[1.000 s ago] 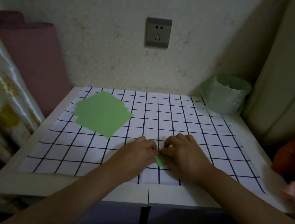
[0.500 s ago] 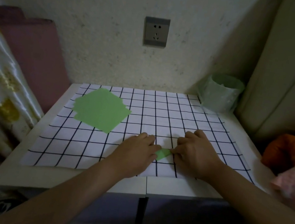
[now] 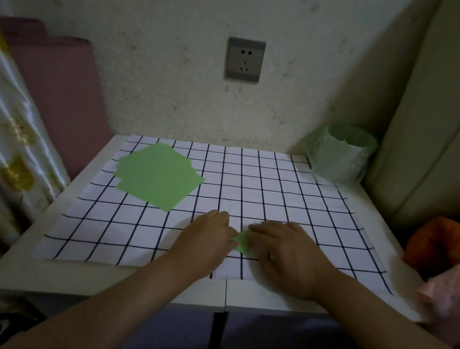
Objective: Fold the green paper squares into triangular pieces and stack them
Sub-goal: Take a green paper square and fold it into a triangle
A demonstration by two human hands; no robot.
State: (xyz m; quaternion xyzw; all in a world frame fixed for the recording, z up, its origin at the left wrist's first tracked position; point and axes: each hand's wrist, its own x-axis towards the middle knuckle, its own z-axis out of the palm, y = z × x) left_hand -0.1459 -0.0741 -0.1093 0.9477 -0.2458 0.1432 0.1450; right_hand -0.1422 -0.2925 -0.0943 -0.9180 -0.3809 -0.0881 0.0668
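One pale patterned curtain (image 3: 2,148) hangs at the far left, with one mauve padded roll (image 3: 57,91) leaning on the wall behind it. A white table (image 3: 68,276) carries one white cloth (image 3: 278,197) ruled with a dark grid.

On the cloth's far left part lies a single pile of green paper squares (image 3: 156,179). It holds several sheets, their edges staggered, too close together to count. The pile sits diamond-wise, with one corner pointing at the wall and the opposite one at the near edge.

Right of the pile and nearer the front are two bare hands, close together and palm down. The left hand (image 3: 203,243) has its fingers curled, the tips pinching the left corner of one small folded green piece (image 3: 242,241) that lies on the cloth between the hands. That visible corner points left. The rest is covered, so its long axis does not show.

The right hand (image 3: 288,255) lies over the piece's upper right edge. It is blurred and its thumb is hidden, so it may be pressing or pinching; I cannot tell which.

One grey wall socket (image 3: 244,59) sits above, with no readable writing. At the cloth's far right corner stands one bin lined with a green bag (image 3: 342,155). Beyond it are a cream cushion (image 3: 443,127), an orange bundle (image 3: 439,241) and a pink cloth (image 3: 456,294).
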